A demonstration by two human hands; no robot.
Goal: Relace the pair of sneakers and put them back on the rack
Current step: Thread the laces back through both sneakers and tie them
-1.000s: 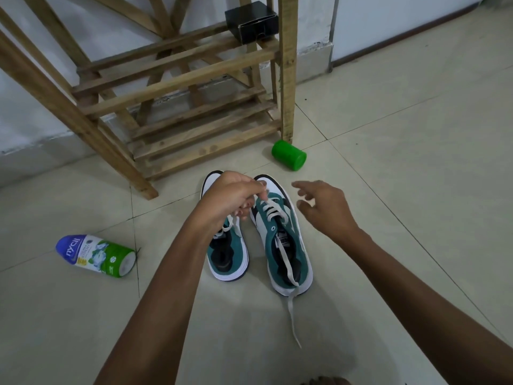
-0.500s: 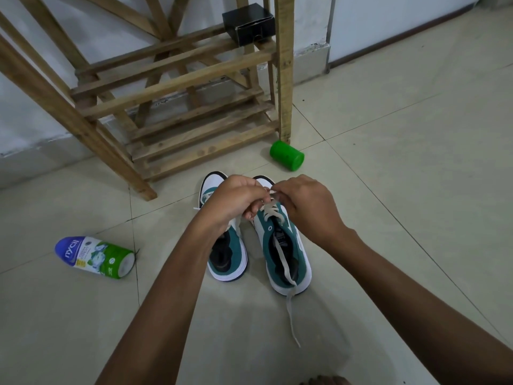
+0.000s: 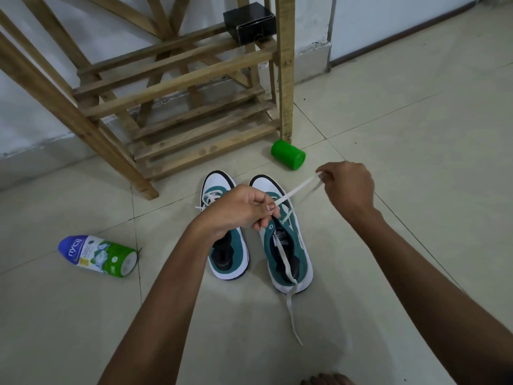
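Big slatted wooden shoe rack point(image 3: 177, 87) against the wall at the back, lower slats bare and close to the shoes, small black box point(image 3: 249, 22) up on a higher shelf. Looks rigid; best to set each shoe flat across two slats so nothing tips through.

Pair of teal-and-white low-top sneakers point(image 3: 288, 245) side by side on the tiled floor point(image 3: 416, 134) just in front of the rack, toes pointing at it. Probably light, soft suede-ish uppers with firmer rubber soles. Easiest to lift by the heel collar or pinched at the tongue, not by the lace.

Left hand point(image 3: 236, 212) curled over the right-side shoe's eyelets, fingertips pinching near where the lace comes out. Right hand point(image 3: 347, 187) closed around the other end, pulled out to the side.

Flat white shoelace point(image 3: 298, 188) stretched taut between both hands; floppy, a bit slippery, likely to twist. Grip near the tip for threading. Loose tail trailing off the heel onto the floor, easy to step on.

Blue-and-green powder bottle point(image 3: 97, 257) lying left, green plastic jar point(image 3: 288, 154) on its side by the rack leg.
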